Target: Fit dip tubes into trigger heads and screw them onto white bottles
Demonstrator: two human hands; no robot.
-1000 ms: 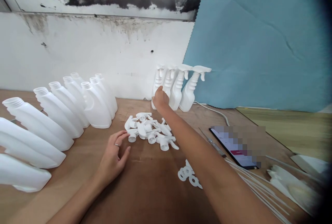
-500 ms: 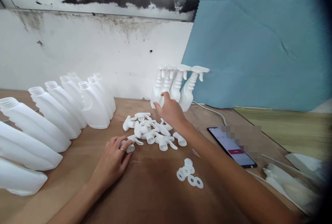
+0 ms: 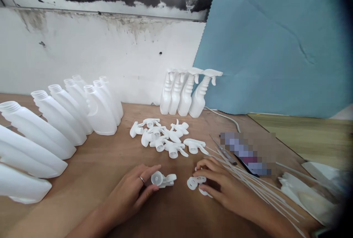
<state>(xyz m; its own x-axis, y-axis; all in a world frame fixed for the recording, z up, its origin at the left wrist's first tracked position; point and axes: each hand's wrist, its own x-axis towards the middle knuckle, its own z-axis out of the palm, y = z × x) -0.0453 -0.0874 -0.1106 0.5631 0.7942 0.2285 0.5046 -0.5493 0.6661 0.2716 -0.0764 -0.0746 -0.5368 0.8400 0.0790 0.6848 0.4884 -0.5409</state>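
My left hand (image 3: 132,186) is closed on a white trigger spray head (image 3: 165,180), with its round collar turned up toward me. At the pile of flat white washers (image 3: 192,183), my right hand (image 3: 217,181) has its thumb and fingers apart, touching or just over the rings. Its fingers hide part of the pile. Beyond both hands lies a heap of loose white spray heads (image 3: 173,135), some collars facing me.
Open-necked white bottles (image 3: 103,116) stand in rows at the left. Several bottles with spray heads fitted (image 3: 197,102) stand by the wall. Thin white tubes (image 3: 256,184), a slim pointed tool (image 3: 226,152), a partly blurred phone (image 3: 245,157) and a plastic bag (image 3: 303,194) lie at right.
My right hand has come back from the standing bottles to the washers, uncovering the tubes and pointed tool. My left hand has drawn a spray head from the heap toward me.
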